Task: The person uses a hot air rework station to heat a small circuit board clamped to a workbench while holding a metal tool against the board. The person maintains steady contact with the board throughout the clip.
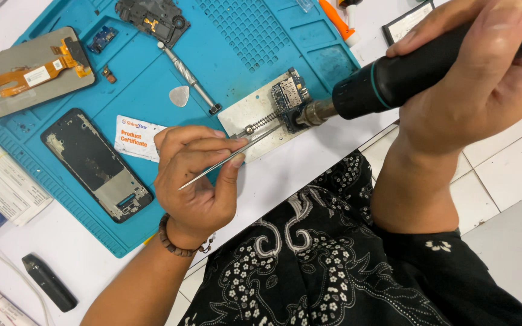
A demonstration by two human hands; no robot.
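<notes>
Blue repair mat (152, 90) on white table (309, 175)

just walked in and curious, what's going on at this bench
A person is working on a small circuit board clamped on a metal plate at the edge of a blue work mat. The right hand aims a black hot-air tool with its nozzle at the board, while the left hand holds tweezers with the tips by the board. A phone frame and a screen lie apart on the mat.
</notes>
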